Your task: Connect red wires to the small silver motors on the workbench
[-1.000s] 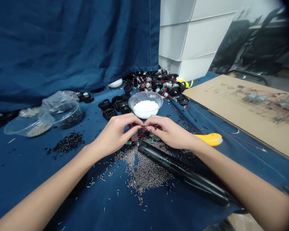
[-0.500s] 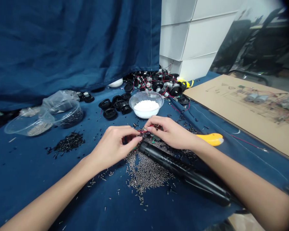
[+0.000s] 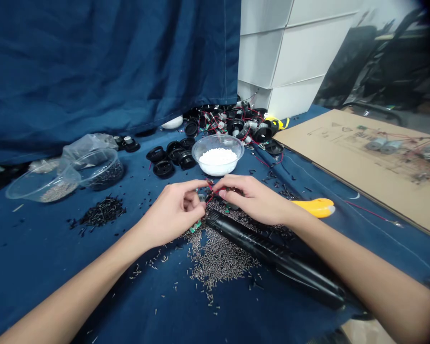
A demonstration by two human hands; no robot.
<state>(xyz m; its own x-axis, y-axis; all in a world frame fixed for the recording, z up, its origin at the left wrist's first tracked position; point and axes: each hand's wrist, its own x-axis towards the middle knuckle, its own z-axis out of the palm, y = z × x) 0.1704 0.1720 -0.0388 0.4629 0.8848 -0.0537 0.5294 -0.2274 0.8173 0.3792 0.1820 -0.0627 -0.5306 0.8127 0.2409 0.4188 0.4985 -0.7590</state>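
The person's left hand point(image 3: 172, 213) and right hand point(image 3: 255, 199) meet low over the blue cloth point(image 3: 39, 267) covering the desk, just in front of a clear plastic bowl point(image 3: 218, 139) of white pellets. Both grips look closed in small fingertip pinches on a small wired part point(image 3: 210, 193), which sits between the hands with a red wire point(image 3: 210, 184) showing. The fingers hide most of it, so its exact form cannot be told. A small green circuit board point(image 3: 196, 227) lies just below the left hand's fingers, though this view does not settle whether it joins the same wires. The work in hand appears to be close handling of this wiring, directly above a spill of small metal pins point(image 3: 218, 263). A long black ribbed tube point(image 3: 272, 258) lies beside the spill, close under the right hand. The next move seems to call for steady fingertip control, so that the thin wire does not snag among the pins. Farther off lie round black caps point(image 3: 164, 169), a heap of black pins point(image 3: 102, 213), a yellow-handled tool point(image 3: 317, 208), a tangle of small motors and red wires point(image 3: 236, 125), and a cardboard sheet point(image 3: 308, 143) with more wired motors point(image 3: 383, 145) on it.
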